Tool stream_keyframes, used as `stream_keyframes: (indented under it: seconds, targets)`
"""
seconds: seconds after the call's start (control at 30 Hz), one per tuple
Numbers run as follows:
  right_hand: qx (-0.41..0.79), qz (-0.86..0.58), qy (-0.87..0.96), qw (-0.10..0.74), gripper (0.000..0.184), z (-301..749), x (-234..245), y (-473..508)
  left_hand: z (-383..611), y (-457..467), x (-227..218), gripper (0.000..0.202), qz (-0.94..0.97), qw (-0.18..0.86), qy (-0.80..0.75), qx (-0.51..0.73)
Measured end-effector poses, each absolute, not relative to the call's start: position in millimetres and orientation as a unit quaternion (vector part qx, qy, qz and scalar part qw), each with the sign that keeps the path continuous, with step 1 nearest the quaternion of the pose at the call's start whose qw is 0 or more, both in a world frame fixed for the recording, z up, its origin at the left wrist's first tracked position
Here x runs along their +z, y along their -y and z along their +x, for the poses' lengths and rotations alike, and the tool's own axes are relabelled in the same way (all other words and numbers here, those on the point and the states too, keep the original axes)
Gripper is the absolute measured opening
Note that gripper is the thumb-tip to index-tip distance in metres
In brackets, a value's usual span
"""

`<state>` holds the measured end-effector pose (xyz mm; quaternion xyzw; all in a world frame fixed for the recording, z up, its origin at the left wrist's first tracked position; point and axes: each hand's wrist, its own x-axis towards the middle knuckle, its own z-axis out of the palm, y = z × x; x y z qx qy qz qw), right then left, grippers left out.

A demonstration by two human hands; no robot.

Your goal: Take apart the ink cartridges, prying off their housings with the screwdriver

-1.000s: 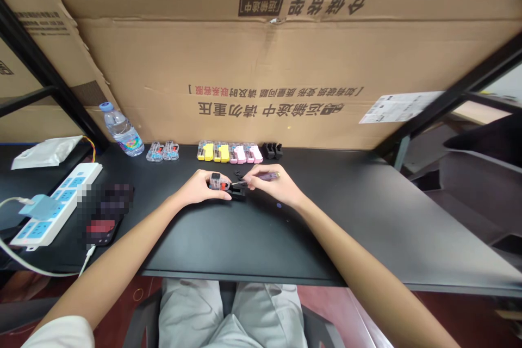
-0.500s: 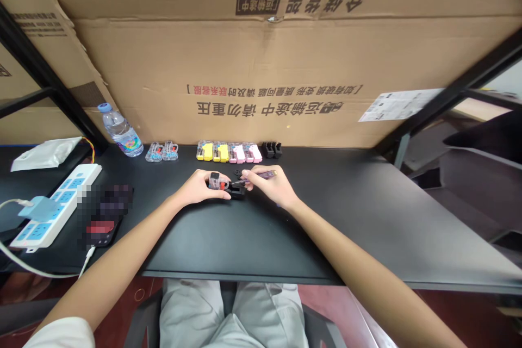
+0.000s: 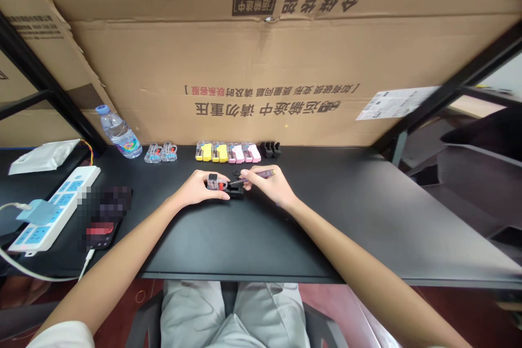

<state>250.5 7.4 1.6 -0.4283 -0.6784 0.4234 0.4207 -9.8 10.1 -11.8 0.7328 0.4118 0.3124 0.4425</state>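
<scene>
My left hand (image 3: 196,188) pinches a small clear-plastic device (image 3: 212,181) that has a black square top and a red part inside. Between the fingers of my right hand (image 3: 267,182) is a slim screwdriver-like tool (image 3: 266,174) with a dark handle and a gold-coloured end; its thin shaft points left and its tip meets or nearly meets the device. A black plastic piece (image 3: 235,192) lies right under the tip, beside my left fingertips. Just behind it are small black rings (image 3: 236,173). What the tip touches is too small to tell.
Along the cardboard (image 3: 261,60) stand two clear devices (image 3: 160,153), several clear ones with yellow (image 3: 206,152) or pink parts (image 3: 236,153), and black pieces (image 3: 270,149). At left are a water bottle (image 3: 122,133), a power strip (image 3: 61,209), a phone (image 3: 101,240) and a white packet (image 3: 43,156).
The view has shifted slightly. Both hands keep nearly the same hold and place, with the tool still at the device.
</scene>
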Motion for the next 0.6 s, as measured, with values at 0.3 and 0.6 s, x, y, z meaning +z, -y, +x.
stream_keyframes:
  seconds: [0.3,0.6]
  targets:
    - [0.399,-0.352,0.736,0.418,0.036,252.9,5.5,-7.1,-10.6,-9.4,-9.7,0.049,0.731,0.452,-0.41,0.306]
    - [0.441,-0.462,0.605,0.476,0.046,238.2,-3.9,-0.3,-11.0,-9.3,-14.7,0.058,0.735,0.443,-0.411,0.308]
